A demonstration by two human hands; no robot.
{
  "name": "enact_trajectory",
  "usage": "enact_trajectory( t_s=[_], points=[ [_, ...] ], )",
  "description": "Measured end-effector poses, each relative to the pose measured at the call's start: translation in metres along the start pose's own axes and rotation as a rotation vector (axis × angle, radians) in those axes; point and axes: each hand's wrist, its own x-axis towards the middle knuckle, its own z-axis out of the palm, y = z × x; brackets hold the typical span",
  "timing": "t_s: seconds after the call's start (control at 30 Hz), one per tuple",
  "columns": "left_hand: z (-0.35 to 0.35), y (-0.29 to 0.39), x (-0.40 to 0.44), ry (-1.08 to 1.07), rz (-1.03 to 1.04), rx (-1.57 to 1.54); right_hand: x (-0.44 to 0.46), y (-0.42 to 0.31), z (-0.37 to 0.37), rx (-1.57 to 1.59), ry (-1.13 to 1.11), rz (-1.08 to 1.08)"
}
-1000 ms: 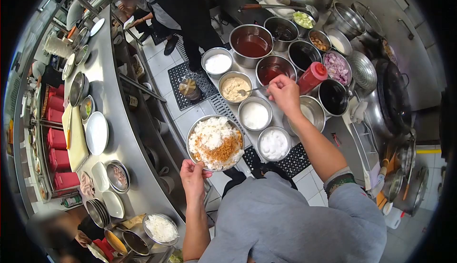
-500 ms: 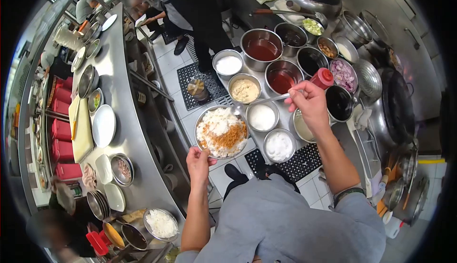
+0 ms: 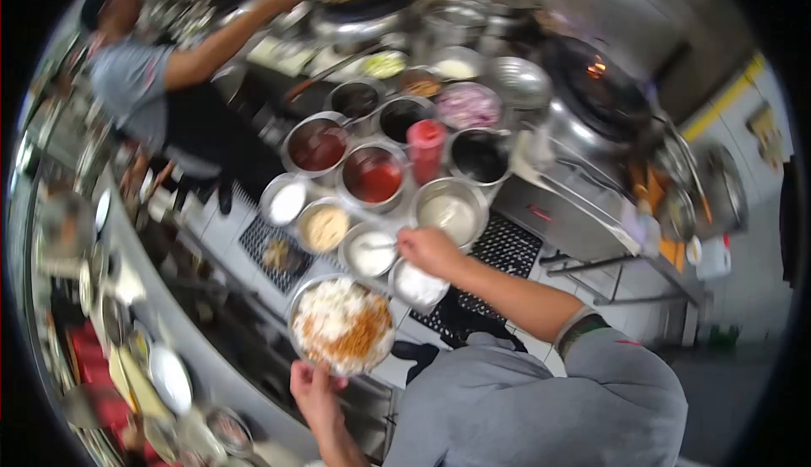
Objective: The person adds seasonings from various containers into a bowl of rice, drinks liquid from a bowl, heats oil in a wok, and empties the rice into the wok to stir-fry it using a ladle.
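My left hand (image 3: 314,389) grips the near rim of a metal bowl (image 3: 291,319). White rice (image 3: 331,305) fills it, with an orange-brown crumbly topping (image 3: 361,338) on one side. My right hand (image 3: 429,252) is closed around the handle of a metal spoon (image 3: 385,246). The spoon reaches into or just over a bowl of white powder (image 3: 369,260); blur hides whether its tip touches the powder. Beside that stand a bowl of pale tan powder (image 3: 326,228) and another bowl of white grains (image 3: 420,285), partly below my right wrist.
Pots of red sauce (image 3: 372,178) and dark liquid (image 3: 479,157) stand beyond, around a red squeeze bottle (image 3: 426,150). Chopped purple onion (image 3: 469,105) sits behind them. A wok station with a small flame (image 3: 596,66) is at right. A co-worker (image 3: 135,74) reaches across at upper left.
The spoon has moved from the rice bowl to the white powder bowl. My view has turned right. The co-worker's outstretched arm now shows at upper left.
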Motion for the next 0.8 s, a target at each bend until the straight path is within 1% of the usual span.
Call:
enact_trajectory(
  t_s=[0.07,0.13,0.17,0.27,0.37,0.47,0.57,0.7,0.8],
  points=[
    [0.015,0.015,-0.004,-0.077,0.006,0.008,-0.012,-0.015,-0.027,-0.12,-0.105,0.028],
    [0.03,0.03,-0.012,-0.107,-0.008,0.036,-0.026,-0.022,-0.052,-0.115,-0.037,0.064],
    [0.042,0.036,-0.015,-0.124,-0.011,0.04,-0.034,-0.019,-0.068,-0.089,0.009,0.065],
    [0.081,0.04,-0.012,-0.201,-0.029,0.055,-0.067,0.002,-0.125,-0.014,0.054,0.128],
    [0.16,0.056,-0.021,-0.206,-0.047,0.067,-0.115,0.032,-0.187,0.141,-0.017,0.2],
    [0.237,0.056,-0.008,-0.311,-0.04,0.064,-0.167,0.073,-0.239,0.136,0.037,0.285],
    [0.325,0.049,0.016,-0.393,-0.05,0.065,-0.214,0.114,-0.277,0.088,0.142,0.403],
    [0.443,0.031,0.056,-0.513,-0.006,0.019,-0.264,0.147,-0.319,0.088,0.311,0.531],
    [0.532,0.015,0.08,-0.482,-0.028,-0.044,-0.292,0.161,-0.337,0.099,0.413,0.629]
  ],
)
